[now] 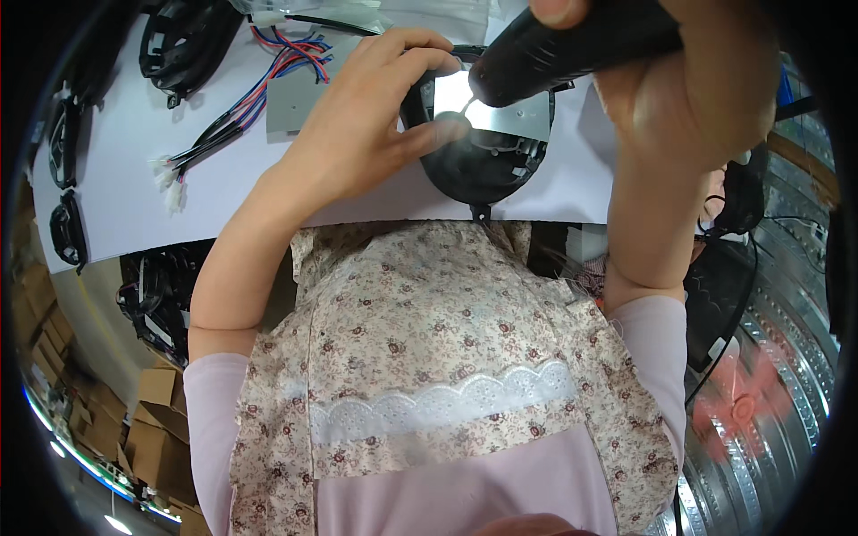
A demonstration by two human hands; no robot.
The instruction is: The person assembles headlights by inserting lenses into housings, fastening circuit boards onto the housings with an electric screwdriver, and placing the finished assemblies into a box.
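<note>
Left hand (371,112) on flat shiny plate (512,120); right hand (684,98) holding tapered driver (572,54).

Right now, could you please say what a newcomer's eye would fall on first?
Probably the thick black cylindrical tool in the right hand, upper right, its tip over a shiny, flat grey plate on a rounded black plastic housing. The left hand is at that housing's left; farther left lies a red, blue and black wire bundle.
</note>
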